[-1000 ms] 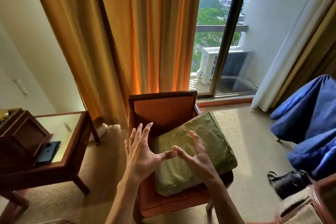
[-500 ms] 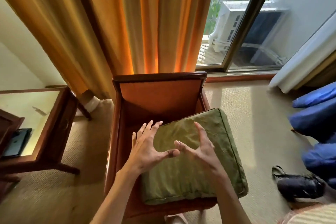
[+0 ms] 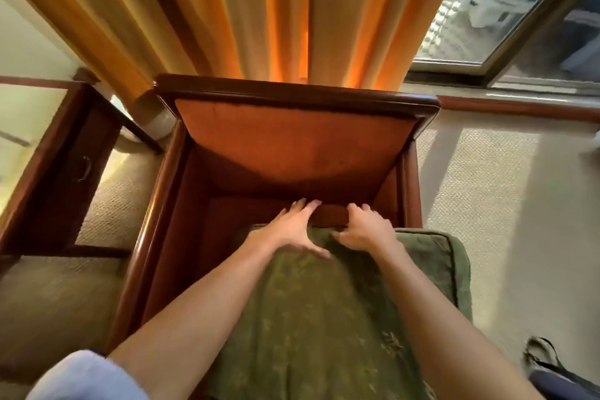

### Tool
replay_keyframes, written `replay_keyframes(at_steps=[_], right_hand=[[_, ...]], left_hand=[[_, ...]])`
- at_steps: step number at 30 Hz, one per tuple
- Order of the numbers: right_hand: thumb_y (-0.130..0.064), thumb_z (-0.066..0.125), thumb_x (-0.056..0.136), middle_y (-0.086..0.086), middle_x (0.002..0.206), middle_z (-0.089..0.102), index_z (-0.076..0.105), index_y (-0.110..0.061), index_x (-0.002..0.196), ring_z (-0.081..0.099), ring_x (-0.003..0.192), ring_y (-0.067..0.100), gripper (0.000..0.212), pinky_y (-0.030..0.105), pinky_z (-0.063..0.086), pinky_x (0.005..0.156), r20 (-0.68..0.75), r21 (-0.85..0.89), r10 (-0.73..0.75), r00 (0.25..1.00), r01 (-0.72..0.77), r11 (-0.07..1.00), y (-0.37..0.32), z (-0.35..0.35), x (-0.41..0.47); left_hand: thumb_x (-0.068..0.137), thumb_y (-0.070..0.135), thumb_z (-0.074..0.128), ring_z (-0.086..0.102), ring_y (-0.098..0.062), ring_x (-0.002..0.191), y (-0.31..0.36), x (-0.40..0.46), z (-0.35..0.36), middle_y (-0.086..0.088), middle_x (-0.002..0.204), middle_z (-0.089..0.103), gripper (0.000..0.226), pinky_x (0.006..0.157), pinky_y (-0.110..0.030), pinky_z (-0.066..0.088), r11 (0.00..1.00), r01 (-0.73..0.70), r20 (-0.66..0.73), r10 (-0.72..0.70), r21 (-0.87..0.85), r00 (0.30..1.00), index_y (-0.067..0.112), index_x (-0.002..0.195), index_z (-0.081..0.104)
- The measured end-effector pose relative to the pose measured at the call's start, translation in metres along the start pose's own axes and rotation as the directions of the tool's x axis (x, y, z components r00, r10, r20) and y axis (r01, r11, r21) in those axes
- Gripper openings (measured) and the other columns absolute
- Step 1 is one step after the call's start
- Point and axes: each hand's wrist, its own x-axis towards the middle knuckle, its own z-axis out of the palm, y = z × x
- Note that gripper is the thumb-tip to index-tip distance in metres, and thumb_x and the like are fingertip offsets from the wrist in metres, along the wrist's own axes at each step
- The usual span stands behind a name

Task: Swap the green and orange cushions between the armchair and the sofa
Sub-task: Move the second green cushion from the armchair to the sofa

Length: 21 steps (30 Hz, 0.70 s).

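The green cushion (image 3: 328,318) lies askew on the seat of the wooden armchair (image 3: 292,140), its right corner jutting out past the right arm. The chair has an orange back panel and dark wood arms. My left hand (image 3: 292,230) rests flat on the cushion's far edge, fingers spread and reaching over it. Beside it, my right hand (image 3: 365,227) curls its fingers over the same far edge. Both forearms stretch across the cushion's top. No orange cushion or sofa is in view.
Orange curtains (image 3: 259,10) hang right behind the chair. A wooden side table with a glass top (image 3: 42,146) stands to the left. Carpet (image 3: 503,204) spreads to the right, with a glass balcony door (image 3: 487,10) beyond and a dark shoe (image 3: 545,364) at bottom right.
I have leaned in over the chair. Both hands went from hovering spread above the cushion's middle to its far edge, where the right hand's fingers now curl over it.
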Motion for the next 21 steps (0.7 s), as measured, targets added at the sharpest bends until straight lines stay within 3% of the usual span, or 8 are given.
replay_keyframes(at_steps=[3,6,9,13,16,19,21], right_hand=[[-0.081,0.065,0.064,0.007,0.14,0.055,0.05,-0.024,0.135,0.052,0.128,0.031,0.093,0.047,0.035,0.104,0.217,-0.268,0.08,0.973,-0.019,0.963,-0.002,0.014,0.027],[-0.088,0.073,0.04,0.005,0.148,0.049,0.049,-0.022,0.141,0.046,0.134,0.031,0.122,0.046,0.035,0.109,0.432,-0.229,0.176,0.884,-0.082,0.97,-0.003,0.009,0.048],[-0.081,0.076,0.051,0.005,0.149,0.047,0.045,-0.016,0.146,0.05,0.131,0.027,0.119,0.036,0.041,0.102,0.584,-0.166,0.161,0.796,-0.077,0.983,-0.003,0.001,0.049],[-0.087,0.073,0.022,0.004,0.137,0.058,0.057,-0.018,0.134,0.054,0.125,0.031,0.133,0.051,0.035,0.111,0.517,-0.073,0.125,0.847,-0.102,0.992,-0.011,0.01,0.008],[-0.089,0.072,0.027,0.002,0.13,0.061,0.057,-0.019,0.13,0.057,0.12,0.028,0.125,0.053,0.035,0.11,0.455,0.013,0.07,0.888,-0.085,0.996,-0.013,0.015,-0.034],[-0.08,0.08,0.039,-0.001,0.125,0.059,0.051,-0.02,0.13,0.057,0.112,0.022,0.112,0.046,0.045,0.102,0.395,0.105,0.002,0.919,-0.047,0.993,-0.023,0.008,-0.089],[-0.073,0.085,0.04,-0.002,0.122,0.058,0.049,-0.021,0.128,0.058,0.108,0.02,0.108,0.042,0.05,0.097,0.381,0.171,-0.042,0.924,-0.026,0.985,-0.03,0.007,-0.129]], left_hand=[[0.053,0.078,0.079,0.011,-0.032,0.153,-0.019,0.026,0.028,-0.006,0.168,-0.007,0.143,0.122,-0.051,0.015,0.996,0.07,0.07,-0.073,0.05,0.995,0.037,0.156,-0.011],[0.049,0.084,0.075,0.024,-0.038,0.147,-0.023,0.03,0.042,-0.007,0.167,0.012,0.146,0.118,-0.052,0.017,0.982,0.08,0.029,-0.086,0.172,0.996,0.037,0.156,-0.012],[0.041,0.089,0.073,0.034,-0.042,0.139,-0.016,0.027,0.03,-0.02,0.155,0.038,0.152,0.115,-0.053,0.02,0.973,0.086,0.051,-0.099,0.212,0.994,0.036,0.156,-0.01],[0.044,0.085,0.076,0.035,-0.039,0.138,-0.004,0.003,0.016,-0.013,0.155,0.04,0.149,0.115,-0.052,0.022,0.938,0.073,0.126,-0.122,0.34,0.985,0.028,0.159,0.002],[0.05,0.078,0.08,0.034,-0.037,0.141,0.012,-0.025,0.011,-0.012,0.156,0.036,0.14,0.115,-0.051,0.024,0.892,0.053,0.154,-0.136,0.45,0.979,0.026,0.159,0.009],[0.062,0.062,0.085,0.031,-0.034,0.145,0.036,-0.075,-0.007,-0.008,0.16,0.03,0.128,0.113,-0.049,0.031,0.879,0.091,0.218,-0.215,0.468,0.952,0.033,0.159,0.007],[0.061,0.061,0.087,0.029,-0.031,0.146,0.048,-0.118,-0.018,-0.005,0.159,0.029,0.119,0.109,-0.046,0.037,0.867,0.067,0.242,-0.211,0.495,0.947,0.037,0.156,0.02]])
